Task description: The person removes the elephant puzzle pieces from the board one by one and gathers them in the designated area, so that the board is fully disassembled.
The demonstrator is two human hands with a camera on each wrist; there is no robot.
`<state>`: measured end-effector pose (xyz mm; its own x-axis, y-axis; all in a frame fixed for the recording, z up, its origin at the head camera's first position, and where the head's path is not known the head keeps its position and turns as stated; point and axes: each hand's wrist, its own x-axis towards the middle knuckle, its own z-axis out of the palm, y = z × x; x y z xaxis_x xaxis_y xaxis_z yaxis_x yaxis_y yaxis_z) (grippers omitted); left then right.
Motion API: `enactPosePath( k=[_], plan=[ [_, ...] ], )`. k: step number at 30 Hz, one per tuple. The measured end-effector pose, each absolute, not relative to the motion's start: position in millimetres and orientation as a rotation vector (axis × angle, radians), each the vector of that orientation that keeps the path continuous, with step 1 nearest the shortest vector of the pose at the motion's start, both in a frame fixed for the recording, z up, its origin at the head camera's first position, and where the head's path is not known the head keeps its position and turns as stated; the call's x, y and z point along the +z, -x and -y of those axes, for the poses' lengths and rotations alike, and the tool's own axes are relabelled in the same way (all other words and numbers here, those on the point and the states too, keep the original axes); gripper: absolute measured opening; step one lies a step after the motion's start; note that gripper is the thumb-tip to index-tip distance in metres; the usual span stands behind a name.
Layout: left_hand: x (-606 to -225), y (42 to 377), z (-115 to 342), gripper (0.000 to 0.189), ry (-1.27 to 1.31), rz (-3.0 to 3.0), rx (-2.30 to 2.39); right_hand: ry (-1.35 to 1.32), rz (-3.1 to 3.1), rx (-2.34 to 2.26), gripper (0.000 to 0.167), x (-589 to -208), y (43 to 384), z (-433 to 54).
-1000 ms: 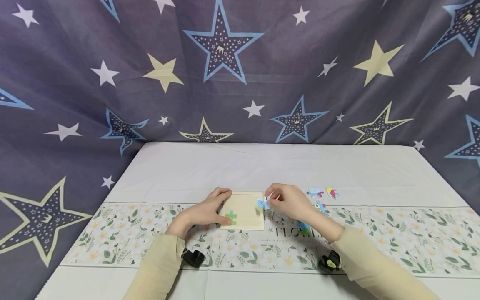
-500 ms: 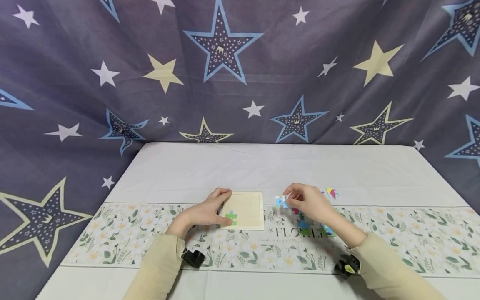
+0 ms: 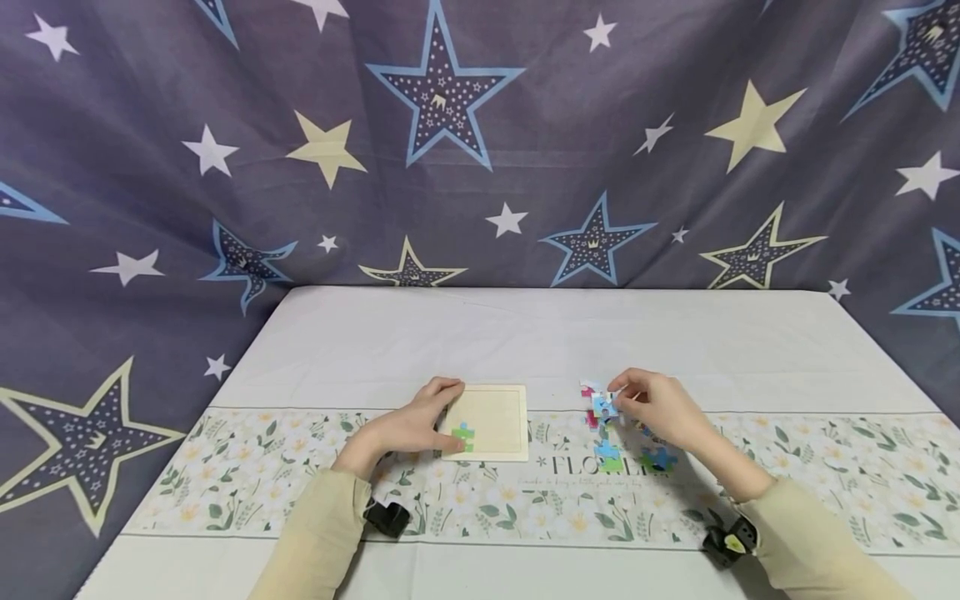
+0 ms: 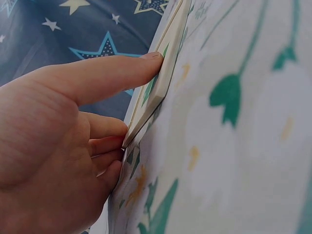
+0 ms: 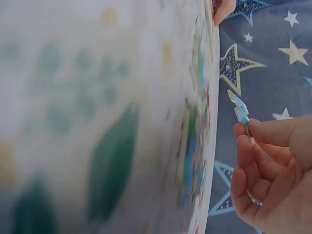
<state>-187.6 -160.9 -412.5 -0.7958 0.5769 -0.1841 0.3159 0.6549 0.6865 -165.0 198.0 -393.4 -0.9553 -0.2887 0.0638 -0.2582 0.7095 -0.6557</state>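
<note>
In the head view my right hand (image 3: 663, 407) pinches a blue jigsaw piece (image 3: 603, 406) between thumb and fingers, raised above loose pieces. The right wrist view has this light-blue piece (image 5: 239, 107) edge-on at the fingertips. My left hand (image 3: 408, 421) holds the left side of a pale wooden puzzle tray (image 3: 522, 425). Its thumb lies over the tray's near left corner, as the left wrist view confirms, with the other fingers along the edge. A green and blue jigsaw piece (image 3: 463, 433) sits inside that corner, partly under the thumb.
Several loose pieces lie right of the tray, among them a blue-green one (image 3: 607, 456), another blue-green one (image 3: 660, 459) and a pink one (image 3: 592, 419). Some are partly hidden by the right hand. A floral runner (image 3: 300, 467) crosses the white table; a starry curtain (image 3: 480, 167) hangs behind.
My right hand has moved rightward from the tray's right edge to over the loose pieces, still pinching the blue jigsaw piece. The left hand and tray have stayed in place.
</note>
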Motion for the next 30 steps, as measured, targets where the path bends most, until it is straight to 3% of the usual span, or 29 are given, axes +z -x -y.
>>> enactPosePath(
  k=[30],
  plan=[
    [-412,188,162,0.089,-0.711,-2.472,0.934,0.309,-2.917,-0.912,0.018,-387,158,-267]
  ],
)
